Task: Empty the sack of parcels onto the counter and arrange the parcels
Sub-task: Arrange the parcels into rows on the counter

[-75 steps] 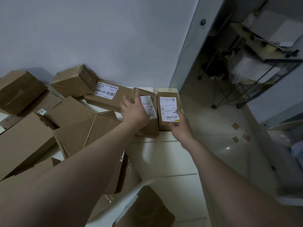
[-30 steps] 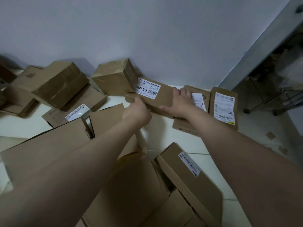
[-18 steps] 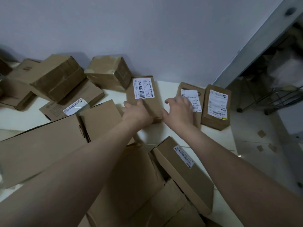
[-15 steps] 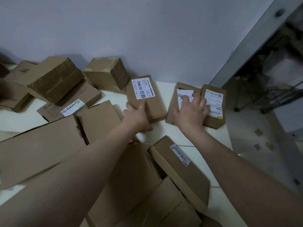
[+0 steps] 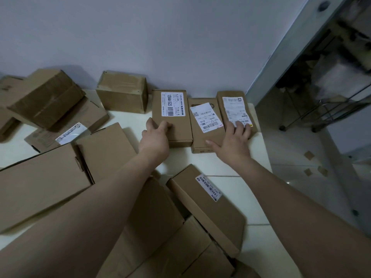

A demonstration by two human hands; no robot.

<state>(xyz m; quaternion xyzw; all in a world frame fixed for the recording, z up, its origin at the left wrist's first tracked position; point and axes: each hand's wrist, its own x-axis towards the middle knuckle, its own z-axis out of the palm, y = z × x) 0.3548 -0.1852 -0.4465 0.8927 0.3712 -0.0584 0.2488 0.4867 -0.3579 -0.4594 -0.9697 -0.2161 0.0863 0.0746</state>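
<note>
The left hand (image 5: 155, 137) is gripping the near left corner of the brown rectangular cardboard parcel marked 12V4A-5525 (image 5: 170, 129), with the thumb on the top face and the fingers against the left side. The right hand (image 5: 233, 142) is lying flat with its fingers spread. Its fingertips are pressing on the right-end brown cardboard parcel (image 5: 236, 97), and its thumb is resting on the middle brown cardboard parcel (image 5: 202, 141). The two hands are working apart and are not touching.

These parcels are lying flat on the white tiled worktop (image 5: 200, 160), just beside one another, with their far ends near the pale wall (image 5: 180, 47). Each is showing one white printed label with a barcode on its top face.

Count:
- Parcels in the row: three.
- Loose brown cardboard parcels (image 5: 40, 183) lying to the left of the row and nearer the person: at least nine. They are overlapping and leaning at mixed angles, so the exact number cannot be told.
- White labels showing in all: five, three on the row and two on the loose parcels.
</note>
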